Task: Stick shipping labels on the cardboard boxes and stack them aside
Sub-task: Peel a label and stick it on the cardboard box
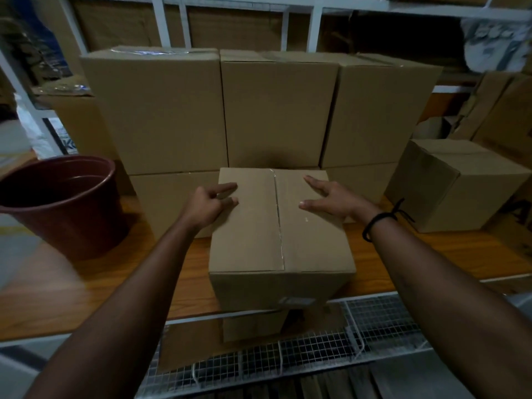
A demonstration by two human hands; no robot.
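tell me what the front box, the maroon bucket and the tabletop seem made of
Front box: brown cardboard, matte, with folded flaps meeting at a centre seam. Maroon bucket: probably moulded plastic, smooth with a faint sheen and a thick rim. Tabletop: wood-grain surface, slightly glossy; solid wood or laminate, cannot tell.

Bucket [62, 203] left of box [280, 226]

maroon bucket [66, 203] left | wooden table [431, 254] | wire mesh rack [374, 326] front
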